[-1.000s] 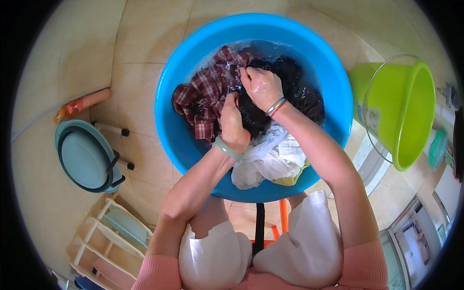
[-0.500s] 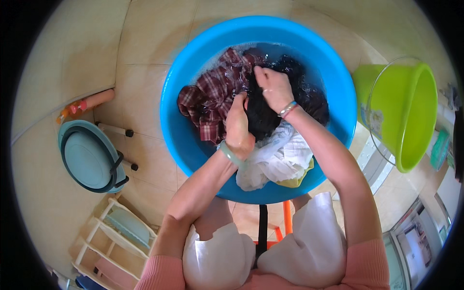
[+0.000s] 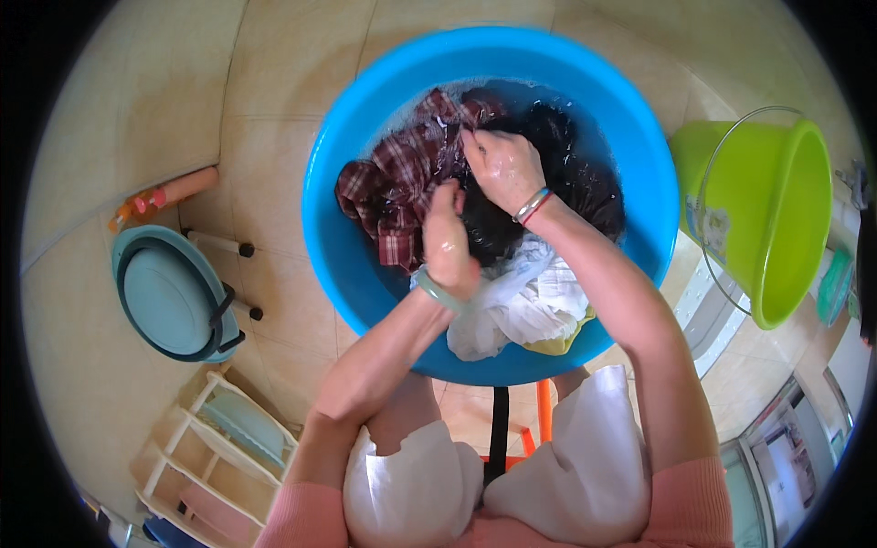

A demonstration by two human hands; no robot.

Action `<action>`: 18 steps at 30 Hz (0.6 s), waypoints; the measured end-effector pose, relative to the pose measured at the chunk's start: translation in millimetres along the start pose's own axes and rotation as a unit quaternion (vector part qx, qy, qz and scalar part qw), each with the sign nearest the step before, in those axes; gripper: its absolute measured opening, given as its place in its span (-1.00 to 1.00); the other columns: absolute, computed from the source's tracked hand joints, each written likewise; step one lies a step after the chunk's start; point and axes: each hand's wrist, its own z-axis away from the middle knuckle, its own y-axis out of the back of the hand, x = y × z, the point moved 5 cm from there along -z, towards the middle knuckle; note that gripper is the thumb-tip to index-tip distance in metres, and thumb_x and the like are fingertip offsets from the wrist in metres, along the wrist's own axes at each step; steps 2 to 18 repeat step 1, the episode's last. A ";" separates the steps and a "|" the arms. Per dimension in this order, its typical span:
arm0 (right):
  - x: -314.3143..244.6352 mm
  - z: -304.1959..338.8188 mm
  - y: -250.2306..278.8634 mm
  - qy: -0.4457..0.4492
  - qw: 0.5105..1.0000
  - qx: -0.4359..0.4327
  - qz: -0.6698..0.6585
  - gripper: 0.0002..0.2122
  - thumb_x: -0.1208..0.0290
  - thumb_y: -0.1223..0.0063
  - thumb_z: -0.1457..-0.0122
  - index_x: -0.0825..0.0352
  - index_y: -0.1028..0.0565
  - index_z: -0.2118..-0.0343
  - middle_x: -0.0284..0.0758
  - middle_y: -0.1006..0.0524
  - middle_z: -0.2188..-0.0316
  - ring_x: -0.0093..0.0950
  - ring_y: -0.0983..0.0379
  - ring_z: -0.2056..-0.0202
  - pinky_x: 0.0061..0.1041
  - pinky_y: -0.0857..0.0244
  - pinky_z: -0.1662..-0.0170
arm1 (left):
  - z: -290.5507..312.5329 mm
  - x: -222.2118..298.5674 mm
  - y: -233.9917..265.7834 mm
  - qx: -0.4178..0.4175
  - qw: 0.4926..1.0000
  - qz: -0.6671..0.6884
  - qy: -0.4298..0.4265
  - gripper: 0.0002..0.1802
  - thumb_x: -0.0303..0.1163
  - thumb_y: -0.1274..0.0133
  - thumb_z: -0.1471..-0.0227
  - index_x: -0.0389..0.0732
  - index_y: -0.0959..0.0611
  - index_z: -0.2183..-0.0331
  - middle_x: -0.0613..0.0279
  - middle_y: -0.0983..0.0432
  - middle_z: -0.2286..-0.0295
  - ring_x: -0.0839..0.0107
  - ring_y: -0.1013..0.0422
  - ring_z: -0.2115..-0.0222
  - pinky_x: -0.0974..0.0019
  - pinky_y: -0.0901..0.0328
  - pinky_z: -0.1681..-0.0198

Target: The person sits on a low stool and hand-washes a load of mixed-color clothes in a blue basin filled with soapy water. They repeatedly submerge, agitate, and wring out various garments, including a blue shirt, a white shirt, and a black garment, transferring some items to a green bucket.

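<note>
A big blue basin [image 3: 639, 173] holds soapy water and wet clothes. My left hand [image 3: 448, 242], a pale green bangle on its wrist, is closed on a dark garment [image 3: 566, 183] in the middle of the basin. My right hand [image 3: 502, 164], with bracelets on the wrist, grips the same dark cloth just above the left hand. A red plaid shirt [image 3: 393, 183] lies wet at the basin's left side. White cloth [image 3: 525, 306] is heaped at the near rim, below my hands.
A lime green bucket [image 3: 776, 210] with a wire handle stands to the right. A teal stool [image 3: 169, 292] and an orange bottle [image 3: 164, 194] lie on the tiled floor at left. A small white rack [image 3: 210, 447] sits at lower left. An orange stool frame [image 3: 539, 420] shows under the basin.
Both hands have kept rubbing the dark garment, shifting slightly up and back in the basin. The view has tilted a little.
</note>
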 end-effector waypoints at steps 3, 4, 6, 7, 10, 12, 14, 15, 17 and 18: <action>8.2 0.3 -10.9 -0.017 0.999 -0.031 0.027 -0.75 0.27 -0.02 -0.19 0.23 -0.52 0.60 -0.21 -0.58 0.57 -0.26 -0.57 0.52 -0.29 -0.47 0.53 | -14.6 -10.7 4.2 -0.045 0.997 -0.017 0.059 -0.48 -0.11 -0.01 -0.17 -0.15 -0.46 -0.09 0.06 -0.35 -0.09 0.24 -0.26 -0.08 0.30 -0.09 -0.19; 8.2 0.3 -10.9 -0.017 0.999 -0.031 0.027 -0.75 0.27 -0.02 -0.19 0.23 -0.52 0.60 -0.21 -0.58 0.57 -0.26 -0.57 0.52 -0.29 -0.47 0.53 | -14.6 -10.7 4.2 -0.045 0.997 -0.017 0.059 -0.48 -0.11 -0.01 -0.17 -0.15 -0.46 -0.09 0.06 -0.35 -0.09 0.24 -0.26 -0.08 0.30 -0.09 -0.19; 8.2 0.3 -10.9 -0.017 0.999 -0.031 0.027 -0.75 0.27 -0.02 -0.19 0.23 -0.52 0.60 -0.21 -0.58 0.57 -0.26 -0.57 0.52 -0.29 -0.47 0.53 | -14.6 -10.7 4.2 -0.045 0.997 -0.017 0.059 -0.48 -0.11 -0.01 -0.17 -0.15 -0.46 -0.09 0.06 -0.35 -0.09 0.24 -0.26 -0.08 0.30 -0.09 -0.19; 8.2 0.3 -10.9 -0.017 0.999 -0.031 0.027 -0.75 0.27 -0.02 -0.19 0.23 -0.52 0.60 -0.21 -0.58 0.57 -0.26 -0.57 0.52 -0.29 -0.47 0.53 | -14.6 -10.7 4.2 -0.045 0.997 -0.017 0.059 -0.48 -0.11 -0.01 -0.17 -0.15 -0.46 -0.09 0.06 -0.35 -0.09 0.24 -0.26 -0.08 0.30 -0.09 -0.19; 8.2 0.3 -10.9 -0.017 0.999 -0.031 0.027 -0.75 0.27 -0.02 -0.19 0.23 -0.52 0.60 -0.21 -0.58 0.57 -0.26 -0.57 0.52 -0.29 -0.47 0.53 | -14.6 -10.7 4.2 -0.045 0.997 -0.017 0.059 -0.48 -0.11 -0.01 -0.17 -0.15 -0.46 -0.09 0.06 -0.35 -0.09 0.24 -0.26 -0.08 0.30 -0.09 -0.19; 8.2 0.3 -10.9 -0.017 0.999 -0.031 0.027 -0.75 0.27 -0.02 -0.19 0.23 -0.52 0.60 -0.21 -0.58 0.57 -0.26 -0.57 0.52 -0.29 -0.47 0.53 | -14.6 -10.7 4.2 -0.045 0.997 -0.017 0.059 -0.48 -0.11 -0.01 -0.17 -0.15 -0.46 -0.09 0.06 -0.35 -0.09 0.24 -0.26 -0.08 0.30 -0.09 -0.19; 8.2 0.3 -10.9 -0.017 0.999 -0.031 0.027 -0.75 0.27 -0.02 -0.19 0.23 -0.52 0.60 -0.21 -0.58 0.57 -0.26 -0.57 0.52 -0.29 -0.47 0.53 | -14.6 -10.7 4.2 -0.045 0.997 -0.017 0.059 -0.48 -0.11 -0.01 -0.17 -0.15 -0.46 -0.09 0.06 -0.35 -0.09 0.24 -0.26 -0.08 0.30 -0.09 -0.19; 8.2 0.3 -10.9 -0.017 0.999 -0.031 0.027 -0.75 0.27 -0.02 -0.19 0.23 -0.52 0.60 -0.21 -0.58 0.57 -0.26 -0.57 0.52 -0.29 -0.47 0.53 | -14.6 -10.7 4.2 -0.045 0.997 -0.017 0.059 -0.48 -0.11 -0.01 -0.17 -0.15 -0.46 -0.09 0.06 -0.35 -0.09 0.24 -0.26 -0.08 0.30 -0.09 -0.19; 8.2 0.3 -10.9 -0.017 0.999 -0.031 0.027 -0.75 0.27 -0.02 -0.19 0.23 -0.52 0.60 -0.21 -0.58 0.57 -0.26 -0.57 0.52 -0.29 -0.47 0.53 | -14.6 -10.7 4.2 -0.045 0.997 -0.017 0.059 -0.48 -0.11 -0.01 -0.17 -0.15 -0.46 -0.09 0.06 -0.35 -0.09 0.24 -0.26 -0.08 0.30 -0.09 -0.19; 8.2 0.3 -10.9 -0.017 0.999 -0.031 0.027 -0.75 0.27 -0.02 -0.19 0.23 -0.52 0.60 -0.21 -0.58 0.57 -0.26 -0.57 0.52 -0.29 -0.47 0.53 | -14.6 -10.7 4.2 -0.045 0.997 -0.017 0.059 -0.48 -0.11 -0.01 -0.17 -0.15 -0.46 -0.09 0.06 -0.35 -0.09 0.24 -0.26 -0.08 0.30 -0.09 -0.19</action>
